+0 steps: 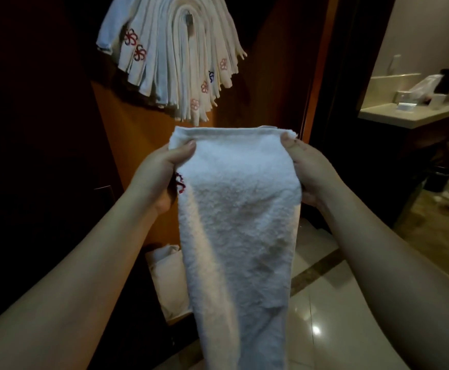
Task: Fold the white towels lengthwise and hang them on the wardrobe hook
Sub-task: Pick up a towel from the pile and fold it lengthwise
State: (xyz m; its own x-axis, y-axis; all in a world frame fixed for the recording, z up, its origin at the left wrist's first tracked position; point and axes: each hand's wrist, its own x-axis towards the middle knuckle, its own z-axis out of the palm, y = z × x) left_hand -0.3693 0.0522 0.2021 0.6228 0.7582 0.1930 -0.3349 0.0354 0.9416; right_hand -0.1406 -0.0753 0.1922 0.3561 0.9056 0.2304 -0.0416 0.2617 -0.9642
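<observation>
Head view is showing a white terry towel (238, 222) hanging in a long, narrow folded strip between two bare forearms, its looped pile looking nubby and its flat woven hem running straight across the top. The left hand (162, 177) is pinching the upper left corner, thumb lying on the front face, with a red embroidered flower emblem (179, 183) peeking out just beside the palm. The right hand (304, 172) is gripping the upper right corner, thumb pressing over the hem. Above, a thick bundle of folded white towels (175, 57) is draping over a small metal wardrobe hook (188, 18), fanning out in curved layers with red and blue flower emblems near their ends, against an orange-brown wooden wardrobe panel (266, 84). Glossy pale floor tiles (324, 303) are reflecting light below, and a stone-topped vanity counter (404, 114) is sitting at far right.
</observation>
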